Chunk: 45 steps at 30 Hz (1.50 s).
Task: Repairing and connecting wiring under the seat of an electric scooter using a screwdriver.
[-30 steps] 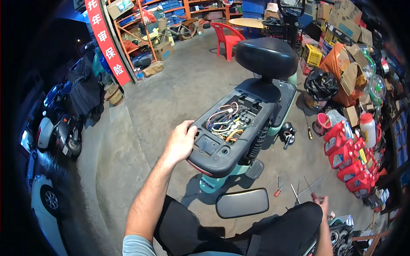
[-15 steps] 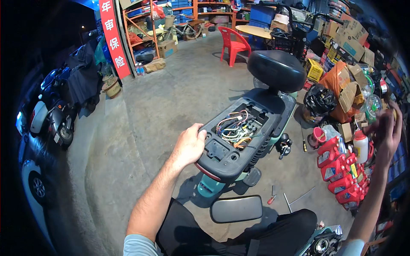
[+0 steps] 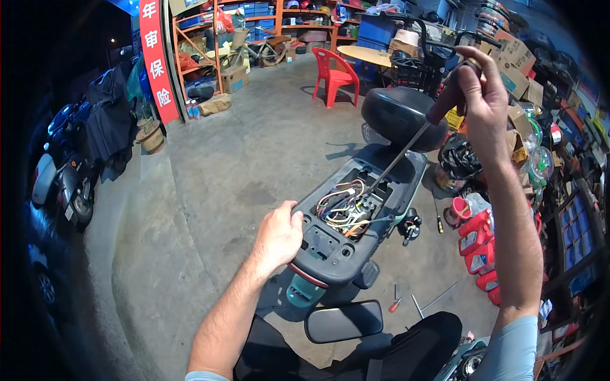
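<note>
An electric scooter point(image 3: 337, 270) stands before me, its rear compartment uncovered and full of tangled coloured wires point(image 3: 343, 206). My left hand point(image 3: 279, 235) is closed on the left rear edge of its dark plastic tail, with the fingertips partly hidden. Raised at the right, my right hand point(image 3: 488, 108) grips a long screwdriver point(image 3: 406, 150) by its dark handle. The shaft slants down to the left, and its tip is at the far side of the wiring; whether it touches a screw I cannot tell. Beyond the compartment the black front seat point(image 3: 401, 117) is tilted up.
A black seat cushion point(image 3: 344, 321) lies on the floor by my knees. Near it are a small red-handled tool point(image 3: 394, 305) and a T-shaped wrench point(image 3: 419, 307). Red jugs point(image 3: 476, 235) and boxes crowd the right; a red chair point(image 3: 335, 79) stands farther back.
My right hand has swung from the far right toward the scooter, bringing the screwdriver's tip down into the wire compartment. My left hand keeps its hold on the tail.
</note>
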Motion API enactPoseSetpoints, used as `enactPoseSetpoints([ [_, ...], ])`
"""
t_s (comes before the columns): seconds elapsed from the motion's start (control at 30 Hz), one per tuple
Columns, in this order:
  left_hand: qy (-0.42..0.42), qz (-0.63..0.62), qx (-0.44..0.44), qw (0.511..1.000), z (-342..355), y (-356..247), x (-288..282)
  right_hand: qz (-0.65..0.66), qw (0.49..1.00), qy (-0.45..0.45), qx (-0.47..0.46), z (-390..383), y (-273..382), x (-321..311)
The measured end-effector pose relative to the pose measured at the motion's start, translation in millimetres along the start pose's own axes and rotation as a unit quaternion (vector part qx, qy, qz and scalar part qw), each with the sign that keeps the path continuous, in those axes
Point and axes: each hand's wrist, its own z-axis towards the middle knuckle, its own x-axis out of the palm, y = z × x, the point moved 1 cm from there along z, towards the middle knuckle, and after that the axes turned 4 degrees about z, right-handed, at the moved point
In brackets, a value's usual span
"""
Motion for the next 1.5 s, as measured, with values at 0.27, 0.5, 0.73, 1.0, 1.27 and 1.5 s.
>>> enactPoseSetpoints([
  [0.27, -0.012, -0.008, 0.011, 1.000, -2.7, -2.6, -1.5, -0.090, 0.996, 0.001, 0.003, -11.7, -18.5, 26.0],
  [0.5, 0.005, -0.013, -0.003, 1.000, -1.9, 1.2, -1.6, 0.002, 0.998, 0.021, 0.054, -15.4, -12.9, 35.9],
  [0.73, 0.011, -0.012, -0.014, 1.000, -1.4, -3.5, -1.8, -0.029, 0.999, 0.002, 0.017, -16.5, -16.9, 30.0],
  [1.0, 0.012, -0.012, -0.013, 1.000, -2.0, -3.1, -3.6, -0.079, 0.996, 0.008, 0.036, -9.9, -27.0, 23.5],
  [1.27, 0.006, -0.010, -0.008, 1.000, -0.1, -1.7, -1.6, -0.095, 0.993, 0.058, 0.025, 25.1, -43.1, 36.8],
  [1.5, 0.082, -0.181, -0.063, 0.978, 13.2, 19.6, 2.9, 0.262, 0.938, -0.079, 0.212, 36.3, -54.4, 80.3],
])
